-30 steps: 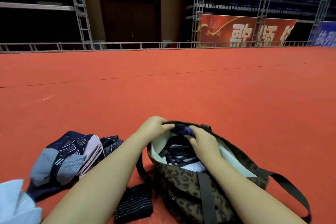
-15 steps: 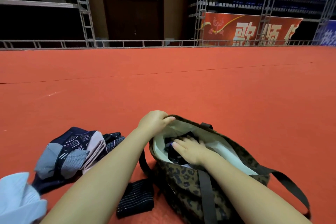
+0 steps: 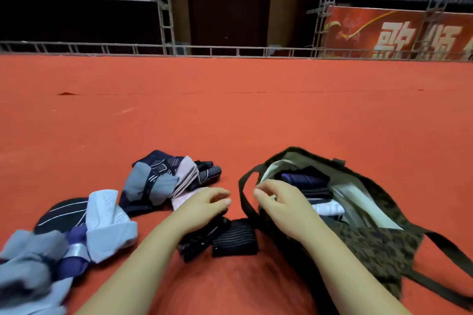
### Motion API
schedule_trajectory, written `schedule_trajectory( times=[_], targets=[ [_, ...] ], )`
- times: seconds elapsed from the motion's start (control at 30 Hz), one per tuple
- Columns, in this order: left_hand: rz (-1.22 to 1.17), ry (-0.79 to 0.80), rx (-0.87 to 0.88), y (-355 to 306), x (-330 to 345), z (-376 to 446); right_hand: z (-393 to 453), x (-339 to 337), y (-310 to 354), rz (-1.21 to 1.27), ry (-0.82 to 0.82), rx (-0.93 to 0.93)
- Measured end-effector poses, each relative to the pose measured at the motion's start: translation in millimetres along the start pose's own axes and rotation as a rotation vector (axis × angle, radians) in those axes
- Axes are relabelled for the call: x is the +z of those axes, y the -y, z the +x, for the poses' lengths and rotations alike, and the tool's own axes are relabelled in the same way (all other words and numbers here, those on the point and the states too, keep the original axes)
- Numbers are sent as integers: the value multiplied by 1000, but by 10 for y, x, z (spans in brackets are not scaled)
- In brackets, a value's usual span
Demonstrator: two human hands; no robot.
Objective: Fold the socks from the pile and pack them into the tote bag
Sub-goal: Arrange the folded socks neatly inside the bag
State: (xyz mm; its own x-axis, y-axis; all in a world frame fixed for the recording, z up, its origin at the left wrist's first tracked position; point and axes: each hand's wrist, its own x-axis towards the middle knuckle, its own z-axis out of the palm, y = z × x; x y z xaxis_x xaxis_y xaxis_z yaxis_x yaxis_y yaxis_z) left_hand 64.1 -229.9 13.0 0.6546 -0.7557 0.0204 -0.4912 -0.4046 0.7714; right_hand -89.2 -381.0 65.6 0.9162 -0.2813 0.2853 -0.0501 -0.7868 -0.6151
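My left hand [image 3: 204, 203] hovers empty, fingers loosely curled, over the dark unfolded sock [image 3: 202, 238]; my right hand [image 3: 279, 202], also empty, hangs at the leopard-print fabric tote bag's [image 3: 378, 240] mouth. A careless reach could collapse its floppy rim.

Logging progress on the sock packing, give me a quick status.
Both hands empty: left hand over dark socks, right hand at tote bag rim. Folded socks inside. Pile remains. Nothing blocking.
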Motion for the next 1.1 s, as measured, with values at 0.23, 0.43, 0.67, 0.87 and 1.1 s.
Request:
schedule_trajectory(
  times=[0.23,0.43,0.67,0.87,1.1],
  targets=[
    [-78,-137,-134,753,-192,-873,-136,1014,144,-32,136,-72],
    [-128,-173,-254,967,-133,-1150,14,1505,-84,320,-93,259],
    [-241,-320,-381,969,76,-827,229,1570,-143,397,-7,543],
    [-353,-439,-539,1091,-169,-465,304,1418,-24,379,-118,516],
    [-513,-501,-453,1002,-151,-407,323,1372,30,430,-137,421]
  ],
)
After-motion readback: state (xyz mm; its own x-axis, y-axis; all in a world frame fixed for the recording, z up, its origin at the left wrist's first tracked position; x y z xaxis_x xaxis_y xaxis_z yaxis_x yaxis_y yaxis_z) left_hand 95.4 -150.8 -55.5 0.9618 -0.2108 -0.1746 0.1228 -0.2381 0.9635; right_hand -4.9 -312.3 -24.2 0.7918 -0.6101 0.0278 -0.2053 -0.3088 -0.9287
